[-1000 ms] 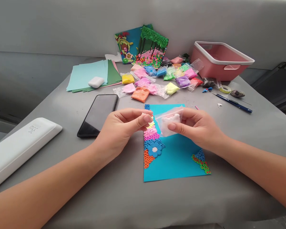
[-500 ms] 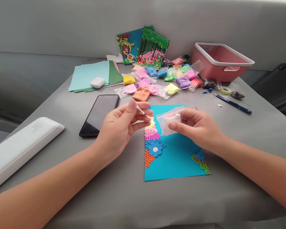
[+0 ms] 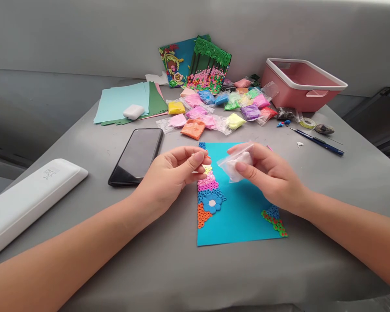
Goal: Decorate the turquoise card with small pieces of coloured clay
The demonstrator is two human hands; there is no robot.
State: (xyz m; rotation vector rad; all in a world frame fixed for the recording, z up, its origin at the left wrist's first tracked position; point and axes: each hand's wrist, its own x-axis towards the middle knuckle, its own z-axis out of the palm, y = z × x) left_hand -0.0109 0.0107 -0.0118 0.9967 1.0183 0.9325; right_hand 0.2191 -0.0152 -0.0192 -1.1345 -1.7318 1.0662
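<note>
You work in soft, fairly even light, paler along the frame's top and dim at far right. Beneath your right hand [image 3: 269,169], a faint shadow softens the blue sheet [image 3: 237,221]; fine details look slightly smeared.

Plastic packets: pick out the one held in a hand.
The white packet, pinched in the right hand over the blue sheet; the other packets lie grouped on the table.
</note>
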